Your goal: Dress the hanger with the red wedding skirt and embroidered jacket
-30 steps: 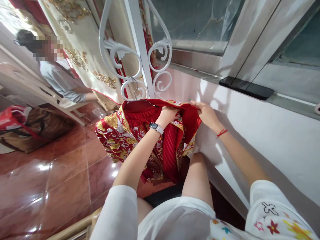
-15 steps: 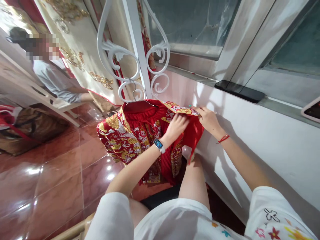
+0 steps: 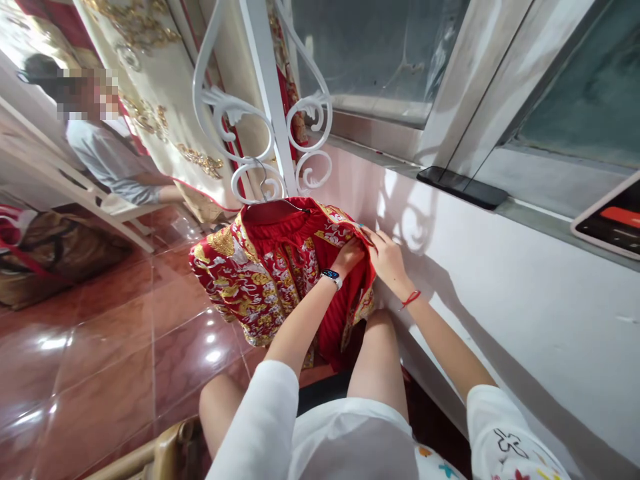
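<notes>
A red jacket (image 3: pixel 235 287) with gold and silver embroidery hangs on a thin metal hanger (image 3: pixel 287 201) in front of me, its front open on a red gathered garment (image 3: pixel 273 223) underneath. My left hand (image 3: pixel 349 259), with a watch on the wrist, reaches inside the open front. Its fingers are bent against the red lining at the shoulder side, with the tips hidden by the cloth. From outside, my right hand (image 3: pixel 387 260) is closed on the jacket's edge at that same side, and a red cord circles its wrist.
A white scrollwork metal stand (image 3: pixel 275 100) rises behind the jacket. Along the window ledge lie a black phone (image 3: pixel 463 188) and another device (image 3: pixel 613 220). A white wall (image 3: pixel 525 300) borders my right. Leftward are a brown bag (image 3: pixel 65 260) and a seated person (image 3: pixel 107 157).
My left hand has gone deeper inside the jacket. My right hand has moved left and down, and the red flap it held out is now folded in towards the jacket.
</notes>
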Available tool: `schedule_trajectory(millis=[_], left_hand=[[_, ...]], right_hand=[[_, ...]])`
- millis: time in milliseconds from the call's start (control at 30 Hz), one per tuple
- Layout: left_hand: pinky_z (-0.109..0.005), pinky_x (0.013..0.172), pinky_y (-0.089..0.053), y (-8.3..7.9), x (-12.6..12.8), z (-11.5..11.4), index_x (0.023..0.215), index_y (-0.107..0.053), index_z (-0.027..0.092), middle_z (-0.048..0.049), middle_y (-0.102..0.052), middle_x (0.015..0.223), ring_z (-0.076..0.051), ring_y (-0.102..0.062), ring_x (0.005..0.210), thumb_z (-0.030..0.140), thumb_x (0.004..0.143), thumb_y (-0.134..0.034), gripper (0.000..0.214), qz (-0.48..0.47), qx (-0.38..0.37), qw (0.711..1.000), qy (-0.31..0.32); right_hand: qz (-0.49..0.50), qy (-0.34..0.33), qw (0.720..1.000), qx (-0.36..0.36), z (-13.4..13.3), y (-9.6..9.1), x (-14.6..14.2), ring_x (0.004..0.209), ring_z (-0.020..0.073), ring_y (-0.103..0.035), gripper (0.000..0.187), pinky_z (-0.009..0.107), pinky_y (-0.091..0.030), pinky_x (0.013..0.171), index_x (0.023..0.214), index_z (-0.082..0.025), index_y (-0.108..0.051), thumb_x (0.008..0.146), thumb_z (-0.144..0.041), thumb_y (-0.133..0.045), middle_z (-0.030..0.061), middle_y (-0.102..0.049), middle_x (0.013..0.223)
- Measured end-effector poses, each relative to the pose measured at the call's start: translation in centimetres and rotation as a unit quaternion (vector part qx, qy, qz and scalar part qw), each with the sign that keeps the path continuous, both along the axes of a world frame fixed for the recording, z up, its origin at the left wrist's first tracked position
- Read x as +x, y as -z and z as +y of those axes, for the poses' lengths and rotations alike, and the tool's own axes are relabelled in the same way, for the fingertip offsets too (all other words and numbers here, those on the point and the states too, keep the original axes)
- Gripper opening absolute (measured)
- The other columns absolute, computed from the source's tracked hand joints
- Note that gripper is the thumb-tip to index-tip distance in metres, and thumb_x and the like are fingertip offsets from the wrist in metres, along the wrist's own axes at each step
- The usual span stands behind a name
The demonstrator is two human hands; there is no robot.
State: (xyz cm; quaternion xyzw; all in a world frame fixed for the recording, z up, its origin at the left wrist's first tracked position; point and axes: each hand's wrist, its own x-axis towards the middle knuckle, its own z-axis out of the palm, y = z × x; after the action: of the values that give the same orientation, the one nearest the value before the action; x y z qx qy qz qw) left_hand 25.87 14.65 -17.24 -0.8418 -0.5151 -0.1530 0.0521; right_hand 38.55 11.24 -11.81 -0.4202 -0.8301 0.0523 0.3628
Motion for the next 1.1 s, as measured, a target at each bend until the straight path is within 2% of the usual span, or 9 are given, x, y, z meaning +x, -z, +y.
schedule_trajectory(millis=[167,233,300,367,533,667,833,1000,1100], left_hand=[[-0.045,0.117,-0.037,1.9,-3.1,-5.6,0.115,-0.067,0.015,-0.0133,-0.065,0.127,-0.024,-0.053,0.13,0.006,0.087,-0.046,0.037,-0.025,0.033,0.999,0.019],[-0.052,0.111,-0.04,2.8,-6.0,-9.8,0.122,-0.064,0.02,-0.0139,-0.064,0.124,-0.027,-0.055,0.125,0.014,0.087,-0.052,0.037,-0.11,0.113,0.981,-0.113],[-0.06,0.105,-0.04,3.1,-9.8,-13.5,0.134,-0.055,0.019,-0.0186,-0.06,0.124,-0.033,-0.054,0.122,0.028,0.087,-0.058,0.047,-0.209,0.22,0.886,-0.351],[-0.06,0.1,-0.042,2.7,-13.7,-15.8,0.146,-0.039,0.016,-0.0213,-0.058,0.127,-0.036,-0.054,0.119,0.036,0.083,-0.064,0.071,-0.252,0.251,0.811,-0.465],[-0.035,0.082,-0.05,0.2,-17.3,-16.9,0.156,-0.022,0.018,-0.0148,-0.069,0.116,-0.02,-0.064,0.083,0.016,0.089,-0.046,0.071,-0.302,0.137,0.871,-0.362],[-0.033,0.081,-0.05,-1.2,-12.8,-17.5,0.159,-0.012,0.016,-0.015,-0.068,0.118,-0.02,-0.064,0.083,0.016,0.09,-0.042,0.075,-0.32,0.132,0.879,-0.329],[-0.035,0.084,-0.051,-0.2,-9.6,-16.5,0.158,-0.013,0.016,-0.0187,-0.061,0.126,-0.023,-0.066,0.095,0.017,0.094,-0.035,0.068,-0.351,0.081,0.871,-0.335],[-0.036,0.09,-0.05,1.4,-12.8,-16.4,0.157,-0.016,0.017,-0.0151,-0.062,0.118,-0.022,-0.064,0.096,0.02,0.095,-0.039,0.067,-0.398,0.034,0.889,-0.224],[-0.038,0.096,-0.048,1.8,-16.0,-19.2,0.151,-0.031,0.021,-0.0105,-0.061,0.114,-0.02,-0.06,0.098,0.021,0.092,-0.05,0.062,-0.423,0.148,0.858,-0.251]], right_hand=[[0.02,-0.004,1.0,-0.014,-1.1,1.8,-1.9,0.1,0.0316,-0.067,0.051,0.044,-0.057,0.084,0.145,-0.024,-0.048,0.095,-0.027,-0.038,0.0144,-0.065,0.122],[0.003,-0.015,0.999,-0.028,-1.5,2.8,-2.5,0.098,0.0321,-0.068,0.054,0.044,-0.057,0.081,0.149,-0.023,-0.041,0.096,-0.03,-0.037,0.0153,-0.065,0.125],[-0.033,-0.027,0.998,-0.048,-2.0,3.8,-3.4,0.092,0.0319,-0.07,0.056,0.043,-0.057,0.078,0.153,-0.021,-0.035,0.097,-0.031,-0.034,0.0169,-0.066,0.124],[-0.081,-0.017,0.994,-0.07,-2.4,4.4,-4.7,0.085,0.0315,-0.071,0.058,0.042,-0.056,0.075,0.154,-0.015,-0.03,0.098,-0.029,-0.032,0.0193,-0.069,0.116],[-0.167,0.046,0.979,-0.108,-3.5,3.3,-8.2,0.082,0.0302,-0.071,0.061,0.039,-0.053,0.074,0.153,-0.001,-0.023,0.095,-0.014,-0.034,0.0188,-0.072,0.096],[-0.146,0.036,0.983,-0.106,-5.7,2.0,-10.7,0.077,0.0298,-0.07,0.059,0.036,-0.052,0.07,0.152,0.004,-0.02,0.097,-0.016,-0.03,0.0169,-0.071,0.082],[-0.205,-0.027,0.969,-0.139,-7.6,4.6,-14.4,0.075,0.0286,-0.071,0.064,0.035,-0.052,0.066,0.155,-0.003,-0.012,0.095,-0.014,-0.033,0.0185,-0.073,0.09],[-0.209,-0.081,0.964,-0.145,-6.1,7.2,-13.6,0.075,0.0294,-0.07,0.063,0.038,-0.053,0.069,0.155,-0.002,-0.012,0.098,-0.019,-0.033,0.0161,-0.072,0.084],[-0.117,-0.086,0.981,-0.132,-6.0,8.3,-11.1,0.077,0.028,-0.068,0.075,0.038,-0.053,0.071,0.157,-0.006,-0.009,0.097,-0.036,-0.043,0.014,-0.07,0.092]])
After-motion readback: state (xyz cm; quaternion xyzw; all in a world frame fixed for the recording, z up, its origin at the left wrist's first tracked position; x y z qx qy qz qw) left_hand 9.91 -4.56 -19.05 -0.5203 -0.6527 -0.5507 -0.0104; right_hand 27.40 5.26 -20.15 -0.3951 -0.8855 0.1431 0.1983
